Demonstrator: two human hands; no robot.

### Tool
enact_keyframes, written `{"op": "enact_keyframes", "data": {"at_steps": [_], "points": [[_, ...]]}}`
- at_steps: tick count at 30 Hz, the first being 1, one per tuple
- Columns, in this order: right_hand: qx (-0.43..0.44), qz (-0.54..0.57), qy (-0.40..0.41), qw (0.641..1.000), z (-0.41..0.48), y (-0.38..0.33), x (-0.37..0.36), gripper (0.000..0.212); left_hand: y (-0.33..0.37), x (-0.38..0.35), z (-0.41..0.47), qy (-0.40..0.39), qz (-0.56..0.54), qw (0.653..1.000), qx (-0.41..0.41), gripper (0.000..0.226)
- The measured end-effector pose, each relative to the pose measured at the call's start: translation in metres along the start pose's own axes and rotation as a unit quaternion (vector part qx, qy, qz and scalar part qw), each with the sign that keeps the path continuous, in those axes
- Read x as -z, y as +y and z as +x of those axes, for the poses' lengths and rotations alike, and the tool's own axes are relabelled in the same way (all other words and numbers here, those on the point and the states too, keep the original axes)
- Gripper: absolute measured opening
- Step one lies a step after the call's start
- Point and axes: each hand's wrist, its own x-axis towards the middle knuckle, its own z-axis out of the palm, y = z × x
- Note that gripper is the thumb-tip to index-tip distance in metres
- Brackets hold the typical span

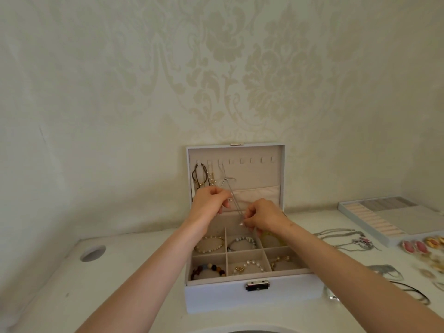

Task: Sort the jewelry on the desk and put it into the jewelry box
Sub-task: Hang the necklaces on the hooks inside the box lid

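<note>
A white jewelry box (216,296) stands open on the desk, its lid upright against the wall. A thin silver necklace (228,181) hangs from the third hook in the lid. My left hand (210,200) pinches its chain near the lid pocket. Lower on the same chain, my right hand (263,218) pinches it above the compartments. Two other necklaces (204,175) hang on the first hooks. Beaded and pearl bracelets (249,265) lie in the box's square compartments.
To the right on the desk lie silver necklaces (346,237), pink and gold earrings (422,246), a dark cord (413,293) and a removable ring tray (384,217). A round hole (92,253) opens in the desk at the left. The patterned wall is close behind.
</note>
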Motion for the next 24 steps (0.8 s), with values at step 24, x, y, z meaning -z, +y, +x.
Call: {"op": "enact_keyframes", "data": {"at_steps": [24], "points": [[0.036, 0.512, -0.138, 0.847, -0.006, -0.005, 0.008, 0.005, -0.020, -0.009, 0.010, 0.003, 0.161, 0.969, -0.185, 0.008]]}}
